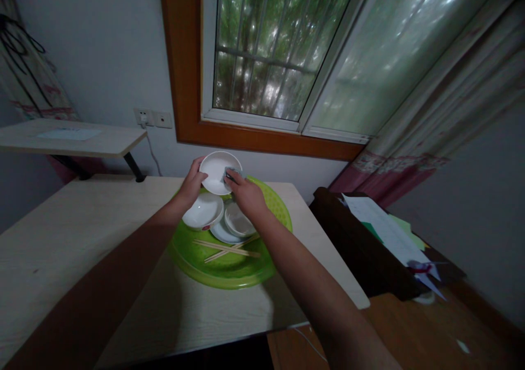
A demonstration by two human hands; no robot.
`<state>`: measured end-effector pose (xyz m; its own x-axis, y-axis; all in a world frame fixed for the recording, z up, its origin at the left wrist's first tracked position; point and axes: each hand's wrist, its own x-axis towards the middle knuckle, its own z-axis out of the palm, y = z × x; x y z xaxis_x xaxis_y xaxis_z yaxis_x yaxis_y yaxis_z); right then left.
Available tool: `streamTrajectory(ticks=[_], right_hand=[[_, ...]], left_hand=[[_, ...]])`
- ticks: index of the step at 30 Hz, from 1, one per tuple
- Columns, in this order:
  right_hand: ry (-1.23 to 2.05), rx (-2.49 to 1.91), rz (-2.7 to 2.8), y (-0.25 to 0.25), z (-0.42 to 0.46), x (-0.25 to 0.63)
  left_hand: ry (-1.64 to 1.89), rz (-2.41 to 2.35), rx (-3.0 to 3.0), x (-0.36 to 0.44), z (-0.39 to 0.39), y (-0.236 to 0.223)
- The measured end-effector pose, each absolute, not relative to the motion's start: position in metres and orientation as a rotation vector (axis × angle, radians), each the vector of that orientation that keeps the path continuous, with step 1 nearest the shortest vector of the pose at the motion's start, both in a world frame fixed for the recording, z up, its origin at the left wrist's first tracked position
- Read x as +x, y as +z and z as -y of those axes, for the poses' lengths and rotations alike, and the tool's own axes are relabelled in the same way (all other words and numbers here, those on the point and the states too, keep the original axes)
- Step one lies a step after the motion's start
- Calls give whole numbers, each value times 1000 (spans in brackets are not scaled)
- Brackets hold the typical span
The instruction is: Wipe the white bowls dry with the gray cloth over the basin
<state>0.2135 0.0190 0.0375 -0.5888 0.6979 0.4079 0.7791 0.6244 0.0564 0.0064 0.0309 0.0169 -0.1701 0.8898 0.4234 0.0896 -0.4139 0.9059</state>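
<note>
My left hand (pixel 192 182) grips the left rim of a white bowl (pixel 215 170), tilted up above a green basin (pixel 233 279). Inside that bowl, my right hand (pixel 245 191) is closed on a small greyish cloth (pixel 233 172), pressed near the right side; its folds are mostly hidden by my fingers. Below, a second white bowl (pixel 203 210) rests in the basin. To its right a smaller bowl (pixel 238 221) stands on a white plate (pixel 223 232), partly covered by my right wrist. Several chopsticks (pixel 225 248) lie crossed at the front of the basin.
The basin stands on a pale wooden table (pixel 139 299). A raised shelf (pixel 74 135) is at the back left, with a wall socket (pixel 152 118) behind it. Beyond the table's right edge, papers (pixel 381 228) lie on dark furniture. A window (pixel 283 47) is ahead.
</note>
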Motion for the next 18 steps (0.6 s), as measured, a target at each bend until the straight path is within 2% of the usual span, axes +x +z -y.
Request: streamTrajectory(ticks=[11,18], right_hand=[[-415,-1063,2576,45,-16,216],[-416,-1200,2554,48,-4,207]], left_hand=[[1657,-1097,1319,-3,-41,10],[1774,-1261,1446,0,-36,13]])
